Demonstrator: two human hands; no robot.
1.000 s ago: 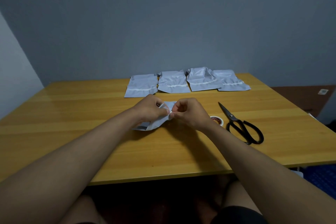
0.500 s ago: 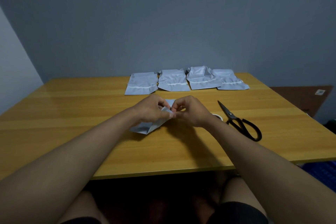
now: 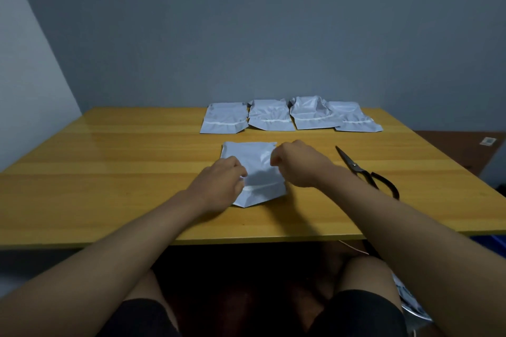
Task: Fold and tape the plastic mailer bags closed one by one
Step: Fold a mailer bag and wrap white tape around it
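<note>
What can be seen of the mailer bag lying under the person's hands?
The mailer bag is pale grey, glossy, slightly wrinkled plastic, lying flat on the wooden table, nearer than the row of four bags. A white strip crosses it near its near end. The left hand rests on its left edge; the right hand, fingers curled, sits at its right edge, though whether it pinches the plastic is unclear.

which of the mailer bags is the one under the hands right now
The lone mailer bag nearest the person, apart from the row of four bags at the table's far edge. The left hand rests on its left side.
</note>
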